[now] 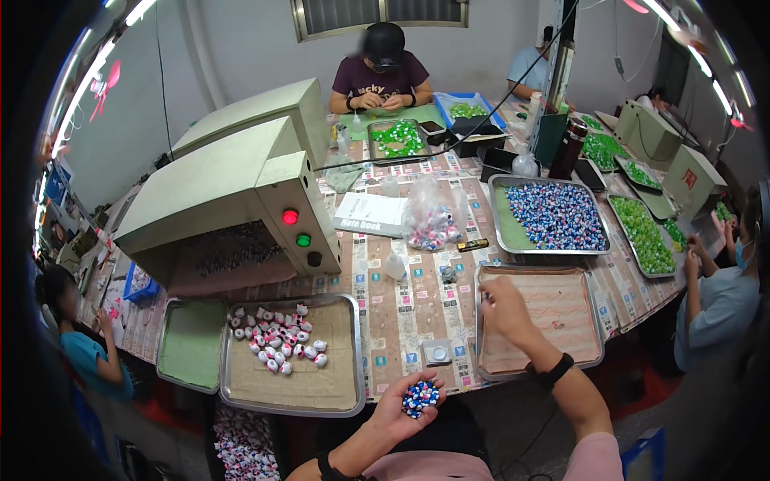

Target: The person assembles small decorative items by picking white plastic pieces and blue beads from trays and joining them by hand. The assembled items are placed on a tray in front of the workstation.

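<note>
My left hand [393,407], palm up and cupped, holds a heap of small blue, white and red pieces [420,398] in front of the table edge. Over the left part of a metal tray with a pinkish lining [553,321], my right hand [507,311] has its fingertips pinched together. What they grip is too small to make out. Between the hands sits a small pale square dish [437,353]. Behind the lined tray, a larger metal tray [499,228] carries many similar blue and white pieces on green.
At left, a metal tray [289,393] holds white and pink figures, beside a green-lined tray [191,341]. A beige machine [216,184] with lit buttons stands behind them. A plastic bag [433,216], notebook [370,215] and small bottle [395,266] lie mid-table. Other people work around it.
</note>
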The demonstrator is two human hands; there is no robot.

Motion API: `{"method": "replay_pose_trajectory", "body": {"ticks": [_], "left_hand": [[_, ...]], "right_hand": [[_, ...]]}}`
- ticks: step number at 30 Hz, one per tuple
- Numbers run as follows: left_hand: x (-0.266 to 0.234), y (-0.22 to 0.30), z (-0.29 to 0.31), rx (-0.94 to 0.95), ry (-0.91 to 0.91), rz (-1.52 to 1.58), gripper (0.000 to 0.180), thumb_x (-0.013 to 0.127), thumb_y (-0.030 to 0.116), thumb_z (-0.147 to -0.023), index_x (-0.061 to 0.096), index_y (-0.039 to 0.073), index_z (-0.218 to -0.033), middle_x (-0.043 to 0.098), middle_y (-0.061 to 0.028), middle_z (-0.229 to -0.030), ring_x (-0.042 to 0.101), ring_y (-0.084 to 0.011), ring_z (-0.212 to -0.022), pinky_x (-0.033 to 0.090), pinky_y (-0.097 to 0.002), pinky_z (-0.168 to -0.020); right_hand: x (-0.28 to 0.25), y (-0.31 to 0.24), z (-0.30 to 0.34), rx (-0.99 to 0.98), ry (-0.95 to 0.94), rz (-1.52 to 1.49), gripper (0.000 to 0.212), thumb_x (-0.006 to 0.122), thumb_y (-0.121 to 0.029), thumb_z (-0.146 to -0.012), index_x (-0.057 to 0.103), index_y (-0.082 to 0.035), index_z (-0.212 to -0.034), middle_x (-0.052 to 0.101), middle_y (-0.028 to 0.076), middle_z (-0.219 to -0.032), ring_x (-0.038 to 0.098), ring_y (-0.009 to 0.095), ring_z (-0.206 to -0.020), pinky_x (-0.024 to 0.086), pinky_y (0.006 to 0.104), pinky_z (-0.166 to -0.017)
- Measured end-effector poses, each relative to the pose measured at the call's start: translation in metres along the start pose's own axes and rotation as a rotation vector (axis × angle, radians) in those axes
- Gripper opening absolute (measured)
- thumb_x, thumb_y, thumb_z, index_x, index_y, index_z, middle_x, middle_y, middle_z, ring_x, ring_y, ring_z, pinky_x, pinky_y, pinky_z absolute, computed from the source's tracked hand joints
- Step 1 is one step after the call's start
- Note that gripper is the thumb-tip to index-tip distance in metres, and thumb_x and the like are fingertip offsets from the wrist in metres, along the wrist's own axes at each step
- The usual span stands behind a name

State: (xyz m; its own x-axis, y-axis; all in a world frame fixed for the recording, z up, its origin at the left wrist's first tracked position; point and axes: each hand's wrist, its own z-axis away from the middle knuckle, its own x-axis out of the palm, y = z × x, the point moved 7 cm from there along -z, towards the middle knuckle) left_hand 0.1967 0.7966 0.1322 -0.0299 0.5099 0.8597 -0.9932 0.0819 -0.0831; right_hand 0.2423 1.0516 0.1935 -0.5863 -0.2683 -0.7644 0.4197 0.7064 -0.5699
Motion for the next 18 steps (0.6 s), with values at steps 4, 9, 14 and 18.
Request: {"method": "replay_pose_trajectory", "body": {"ticks": [4, 9, 14, 18], "left_hand": [[0.005, -0.003, -0.001, -0.019, -0.026, -0.008, 0.025, 0.059, 0.02, -0.094, 0.06, 0.004, -0.114, 0.063, -0.0144, -0.108, 0.063, -0.0303, -0.094, 0.05, -0.0294, -0.054], [0.006, 0.005, 0.009, -0.007, -0.091, 0.009, 0.026, 0.059, 0.02, -0.095, 0.06, 0.005, -0.116, 0.063, -0.0135, -0.109, 0.064, -0.0294, -0.096, 0.05, -0.0288, -0.055], [0.006, 0.02, 0.025, 0.087, -0.126, 0.007, 0.028, 0.057, 0.023, -0.098, 0.06, 0.006, -0.12, 0.064, -0.0112, -0.108, 0.066, -0.0252, -0.097, 0.053, -0.0271, -0.056], [0.013, 0.024, 0.019, 0.085, -0.191, -0.024, 0.03, 0.055, 0.025, -0.098, 0.059, 0.007, -0.122, 0.066, -0.0098, -0.103, 0.067, -0.0241, -0.096, 0.058, -0.0297, -0.061]], "right_hand": [[-0.004, 0.05, -0.025, 0.086, 0.004, 0.147, 0.014, 0.062, -0.004, -0.078, 0.067, -0.003, -0.091, 0.058, 0.02, -0.097, 0.059, 0.039, -0.092, 0.049, 0.0459, -0.083], [0.022, 0.06, -0.036, -0.014, -0.186, 0.176, 0.009, 0.064, -0.004, -0.075, 0.065, 0.001, -0.083, 0.06, 0.023, -0.105, 0.058, 0.04, -0.099, 0.049, 0.0449, -0.083], [-0.006, 0.03, -0.029, -0.094, -0.068, 0.107, 0.01, 0.07, -0.007, -0.072, 0.069, -0.002, -0.08, 0.065, 0.015, -0.078, 0.062, 0.029, -0.072, 0.05, 0.0393, -0.066], [-0.025, -0.106, 0.016, -0.214, -0.286, -0.284, 0.016, 0.073, 0.0, -0.077, 0.07, -0.003, -0.093, 0.064, 0.009, -0.088, 0.065, 0.017, -0.074, 0.053, 0.0284, -0.062]]}}
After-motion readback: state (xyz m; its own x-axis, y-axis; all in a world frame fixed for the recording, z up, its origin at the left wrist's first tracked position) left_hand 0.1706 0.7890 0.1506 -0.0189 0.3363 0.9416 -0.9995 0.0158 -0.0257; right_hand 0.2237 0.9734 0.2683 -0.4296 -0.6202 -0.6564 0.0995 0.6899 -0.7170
